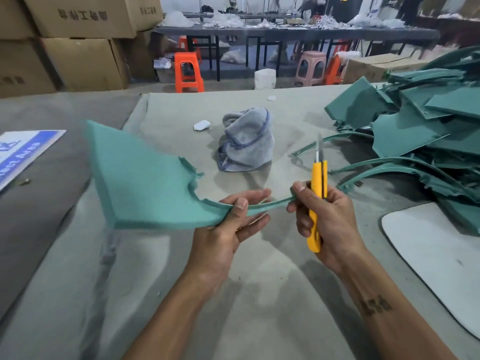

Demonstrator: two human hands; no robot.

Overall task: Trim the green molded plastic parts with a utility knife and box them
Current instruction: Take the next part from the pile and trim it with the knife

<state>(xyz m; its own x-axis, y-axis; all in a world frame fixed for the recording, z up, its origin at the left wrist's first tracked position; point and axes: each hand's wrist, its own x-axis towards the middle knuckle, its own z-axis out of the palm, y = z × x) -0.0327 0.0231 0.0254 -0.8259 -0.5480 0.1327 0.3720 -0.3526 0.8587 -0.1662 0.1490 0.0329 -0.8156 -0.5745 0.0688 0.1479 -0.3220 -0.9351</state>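
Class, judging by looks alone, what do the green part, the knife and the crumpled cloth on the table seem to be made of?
Green part: probably moulded plastic, matte; thin, even, with ragged flash on its edge.
Knife: glossy yellow handle, likely plastic; bare grey blade, seemingly metal.
Cloth: soft grey fabric, perhaps towelling; it slumps in folds and has a stitched blue hem.

A flat green molded plastic part [145, 183] with a jagged inner edge is held above the table's near middle. A yellow utility knife [317, 193] stands upright, blade out. More green parts [426, 131] are heaped at the table's right edge.
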